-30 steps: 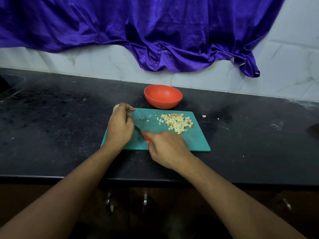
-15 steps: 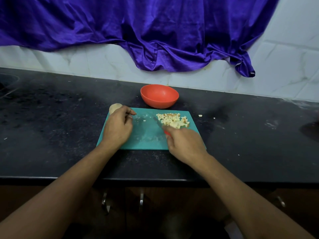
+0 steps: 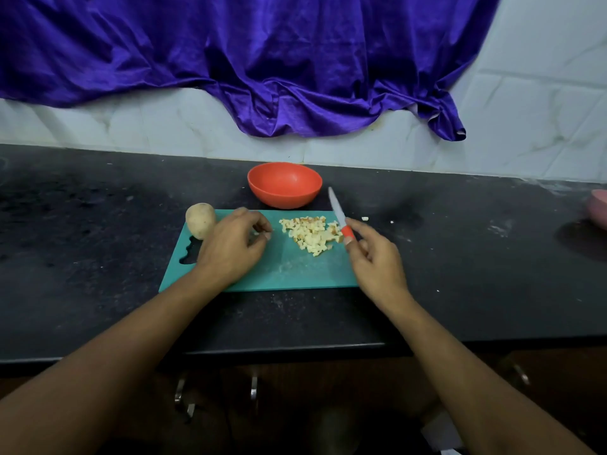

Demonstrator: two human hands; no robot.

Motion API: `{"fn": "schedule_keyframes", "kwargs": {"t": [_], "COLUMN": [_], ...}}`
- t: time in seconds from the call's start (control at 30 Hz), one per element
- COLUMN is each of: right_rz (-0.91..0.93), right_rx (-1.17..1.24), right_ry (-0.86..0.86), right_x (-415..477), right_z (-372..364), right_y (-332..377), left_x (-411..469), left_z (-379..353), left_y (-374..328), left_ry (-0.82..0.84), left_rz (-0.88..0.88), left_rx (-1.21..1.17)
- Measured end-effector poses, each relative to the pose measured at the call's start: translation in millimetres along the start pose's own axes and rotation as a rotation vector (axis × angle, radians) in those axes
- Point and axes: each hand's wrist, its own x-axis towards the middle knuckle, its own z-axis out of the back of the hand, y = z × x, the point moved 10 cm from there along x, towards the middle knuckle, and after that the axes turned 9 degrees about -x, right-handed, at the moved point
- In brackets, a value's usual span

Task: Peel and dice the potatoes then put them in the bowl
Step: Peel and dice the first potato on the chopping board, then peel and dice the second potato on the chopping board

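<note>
Black counter (image 3: 98, 257) below purple cloth (image 3: 262, 60) bears a cutting board (image 3: 295, 274). Over it, left hand (image 3: 230, 251) curls loosely beside a whole potato (image 3: 199, 221); right hand (image 3: 377, 261) pinches the knife (image 3: 340, 215) by diced potato (image 3: 310, 234); bowl (image 3: 284, 185) stands behind.

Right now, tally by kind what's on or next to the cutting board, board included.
Cutting board, teal: 1
Bowl, orange-red: 1
Knife, orange handle: 1
Whole potato: 1
Diced potato pile: 1
Total: 5
</note>
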Motion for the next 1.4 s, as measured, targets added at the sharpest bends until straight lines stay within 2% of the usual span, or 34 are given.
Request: {"fn": "schedule_keyframes", "kwargs": {"t": [0.1, 0.3, 0.5, 0.73, 0.97, 1.4], "right_rz": [-0.137, -0.160, -0.172, -0.189, -0.199, -0.219], "right_rx": [0.229, 0.291, 0.318, 0.355, 0.376, 0.421], "right_ry": [-0.053, -0.041, -0.055, -0.039, -0.030, -0.028], "right_x": [-1.3, 4.8, 6.3, 8.0, 4.8, 1.7], "right_z": [5.2, -2.1, -1.7, -6.8, -2.4, 1.1], "right_y": [-19.2, -32.4, -37.0, -39.5, -33.2, -27.7], "left_x": [16.7, 55.6, 72.7, 75.6, 75.5, 77.4], "left_z": [-25.1, -86.4, -128.9, -113.8, -95.8, -90.8], "left_y": [-18.6, -65.3, -77.8, -70.1, -63.0, -54.4], "left_ry": [0.087, 0.319, 0.500, 0.413, 0.317, 0.359], "left_rz": [-0.085, -0.278, -0.310, -0.284, -0.206, -0.150], "left_rx": [0.011, 0.105, 0.303, 0.235, 0.067, -0.021]}}
